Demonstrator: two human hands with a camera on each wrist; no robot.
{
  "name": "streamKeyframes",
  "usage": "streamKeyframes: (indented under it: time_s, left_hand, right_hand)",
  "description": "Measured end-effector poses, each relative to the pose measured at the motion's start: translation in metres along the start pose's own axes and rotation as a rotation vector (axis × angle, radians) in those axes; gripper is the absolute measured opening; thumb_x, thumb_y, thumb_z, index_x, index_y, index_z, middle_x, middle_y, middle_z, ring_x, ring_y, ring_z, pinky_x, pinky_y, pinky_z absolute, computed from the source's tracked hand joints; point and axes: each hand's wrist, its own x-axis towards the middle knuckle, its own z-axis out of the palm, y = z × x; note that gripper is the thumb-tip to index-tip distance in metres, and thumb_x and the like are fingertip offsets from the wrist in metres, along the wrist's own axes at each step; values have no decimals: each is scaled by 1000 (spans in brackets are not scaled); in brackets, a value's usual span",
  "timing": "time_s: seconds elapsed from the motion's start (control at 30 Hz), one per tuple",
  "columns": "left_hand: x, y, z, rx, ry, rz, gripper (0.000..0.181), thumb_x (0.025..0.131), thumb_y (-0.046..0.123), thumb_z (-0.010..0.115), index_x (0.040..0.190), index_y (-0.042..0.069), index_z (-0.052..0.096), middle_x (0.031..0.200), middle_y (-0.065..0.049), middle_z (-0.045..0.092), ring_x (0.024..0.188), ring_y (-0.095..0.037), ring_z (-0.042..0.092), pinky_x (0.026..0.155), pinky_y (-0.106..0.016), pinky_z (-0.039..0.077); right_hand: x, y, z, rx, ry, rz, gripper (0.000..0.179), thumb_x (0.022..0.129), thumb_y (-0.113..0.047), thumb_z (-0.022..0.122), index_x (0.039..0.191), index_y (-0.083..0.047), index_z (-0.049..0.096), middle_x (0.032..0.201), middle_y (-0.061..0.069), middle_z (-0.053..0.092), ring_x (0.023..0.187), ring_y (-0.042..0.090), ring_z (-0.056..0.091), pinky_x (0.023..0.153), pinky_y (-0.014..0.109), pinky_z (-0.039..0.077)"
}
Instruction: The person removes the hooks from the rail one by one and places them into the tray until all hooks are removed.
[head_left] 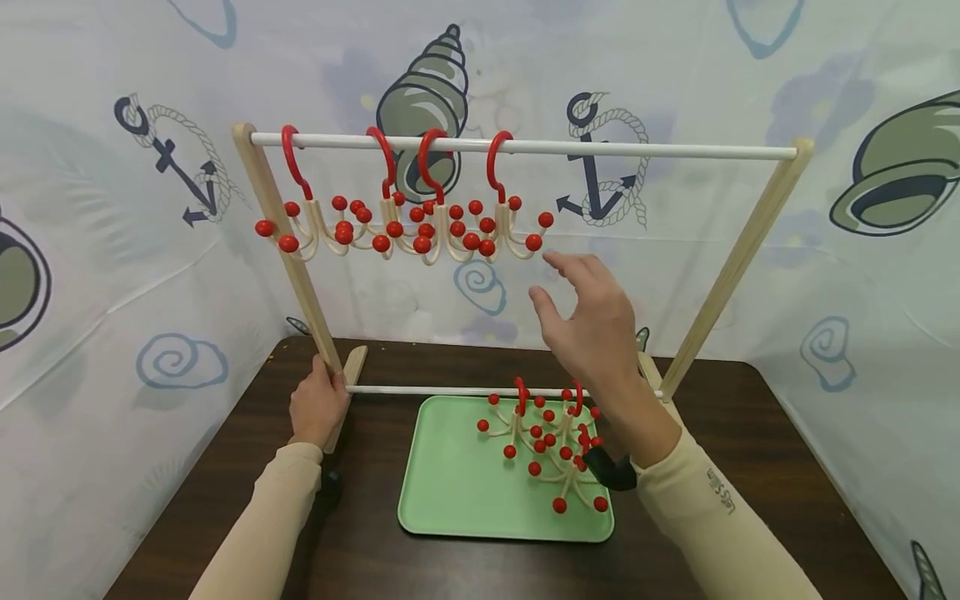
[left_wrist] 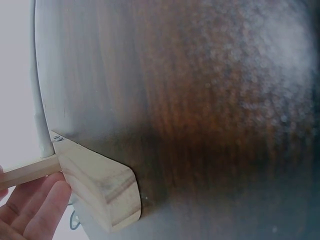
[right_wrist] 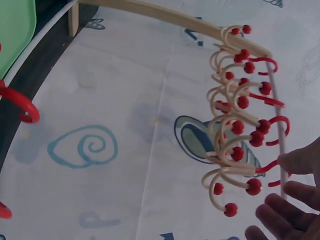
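Note:
My right hand (head_left: 592,321) is raised with thumb and fingers apart, holding nothing, just below and right of the nearest octopus-style hanger (head_left: 501,197). Several such hangers, each with a red hook and cream arms tipped with red balls, hang from the white top rod (head_left: 660,150) of a wooden rack. They crowd its left half. Down low, my left hand (head_left: 318,404) grips the rack's left post (head_left: 303,292) just above its foot (left_wrist: 100,185). In the left wrist view, fingers (left_wrist: 47,210) wrap under that post.
On the dark table (head_left: 360,542), a green tray (head_left: 442,492) bears three more hangers (head_left: 570,475) at its right side. A lower white rod (head_left: 420,390) crosses behind it. The rack's right post (head_left: 738,267) leans outward. A patterned cloth (head_left: 480,325) stands behind.

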Motion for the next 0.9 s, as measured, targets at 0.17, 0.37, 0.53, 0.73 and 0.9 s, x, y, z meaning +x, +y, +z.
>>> streamKeyframes:
  time_s: [0.17, 0.37, 0.53, 0.73, 0.9]
  left_hand:
    - [1, 3, -3, -5, 1, 12, 23, 95, 15, 52, 112, -1, 47, 79, -25, 63, 64, -47, 61, 57, -61, 44]
    - [-2, 5, -6, 2, 0, 10, 24, 95, 13, 52, 112, -3, 47, 78, -26, 63, 64, -46, 61, 58, -61, 44]
    - [-2, 4, -4, 6, -3, 5, 25, 95, 15, 52, 113, -3, 47, 78, -26, 63, 64, -47, 61, 58, -61, 44]
    - [-2, 5, -5, 9, -19, -15, 26, 96, 16, 51, 115, -2, 46, 80, -26, 63, 66, -47, 61, 59, -61, 44]
    - [-2, 8, -3, 7, -2, -13, 24, 95, 14, 53, 113, -1, 48, 80, -26, 64, 66, -47, 61, 59, -61, 44]
  right_hand:
    - [25, 4, 10, -6, 0, -41, 44, 88, -18, 72, 129, -7, 62, 119, 10, 61, 114, 25, 54, 93, 44, 43]
    - [53, 3, 21, -3, -98, 18, 49, 90, -21, 71, 134, -5, 57, 123, 12, 59, 110, 26, 54, 91, 39, 46]
    - [71, 3, 24, -31, -198, 120, 54, 91, -26, 69, 139, -8, 53, 128, 9, 60, 112, 24, 56, 88, 36, 50]
    - [85, 6, 35, -19, -297, 241, 54, 93, -28, 66, 142, -13, 50, 130, 7, 60, 112, 23, 59, 85, 37, 51]
    - [89, 10, 39, 4, -328, 284, 49, 95, -30, 62, 142, -17, 52, 128, 6, 63, 107, 21, 63, 82, 37, 51]
